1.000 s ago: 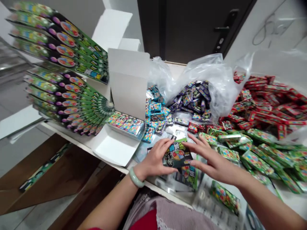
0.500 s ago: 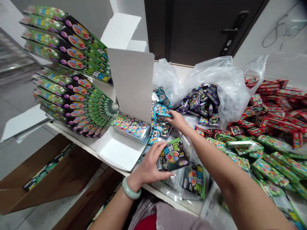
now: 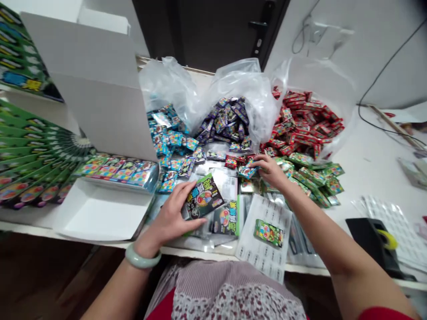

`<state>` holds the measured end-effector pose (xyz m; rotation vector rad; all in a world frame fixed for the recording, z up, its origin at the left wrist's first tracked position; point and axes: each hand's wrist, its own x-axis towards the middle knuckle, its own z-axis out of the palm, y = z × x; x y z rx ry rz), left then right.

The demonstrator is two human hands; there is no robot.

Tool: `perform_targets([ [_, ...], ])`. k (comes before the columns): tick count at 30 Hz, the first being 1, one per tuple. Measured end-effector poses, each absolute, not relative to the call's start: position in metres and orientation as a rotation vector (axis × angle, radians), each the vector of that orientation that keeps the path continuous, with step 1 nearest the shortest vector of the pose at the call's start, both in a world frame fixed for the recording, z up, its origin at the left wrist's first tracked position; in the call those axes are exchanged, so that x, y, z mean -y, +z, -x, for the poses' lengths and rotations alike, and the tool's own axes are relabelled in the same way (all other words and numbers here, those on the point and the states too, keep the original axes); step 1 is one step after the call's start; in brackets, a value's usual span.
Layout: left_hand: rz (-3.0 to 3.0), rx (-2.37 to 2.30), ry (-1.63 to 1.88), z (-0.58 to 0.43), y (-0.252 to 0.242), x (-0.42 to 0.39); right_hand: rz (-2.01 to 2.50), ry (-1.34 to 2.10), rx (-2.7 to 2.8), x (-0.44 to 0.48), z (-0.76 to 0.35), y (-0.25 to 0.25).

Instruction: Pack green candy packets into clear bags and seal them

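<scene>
The left hand (image 3: 170,218) pinches a black packet (image 3: 203,198) at its edge, while the right hand (image 3: 270,171) pinches a small blue packet (image 3: 247,172) below the red packets (image 3: 300,124).

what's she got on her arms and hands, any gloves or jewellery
The left hand and right hand are bare, with no gloves. A smooth, rounded pale green bangle sits on the left wrist. The forearms are uncovered, and a red sleeve shows at the bottom edge of the view by the right arm.
</scene>
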<state>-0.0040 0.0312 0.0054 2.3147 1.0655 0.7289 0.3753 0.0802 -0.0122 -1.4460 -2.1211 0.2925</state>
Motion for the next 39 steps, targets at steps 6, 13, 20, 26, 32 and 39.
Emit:
perform_targets([
  [6,-2.402,-1.092,0.693,-0.006,0.008,-0.033,1.677,0.205,2.082,-0.056,-0.366,-0.015],
  [13,-2.464,-1.069,0.643,-0.018,0.01,-0.041,1.911,0.083,1.853,-0.041,-0.331,-0.007],
  [20,-2.521,-0.929,0.629,-0.022,0.01,-0.045,1.325,0.225,2.349,-0.011,-0.333,0.068],
  [26,-2.537,-0.791,0.596,-0.027,0.014,-0.043,1.218,0.292,2.677,-0.003,-0.315,0.086],
  [32,-2.522,-0.807,0.568,-0.029,0.016,-0.037,1.138,0.413,2.68,-0.011,-0.313,0.081],
  [39,-2.462,-0.817,0.609,-0.03,0.016,-0.036,1.142,0.491,2.629,-0.018,-0.308,0.082],
])
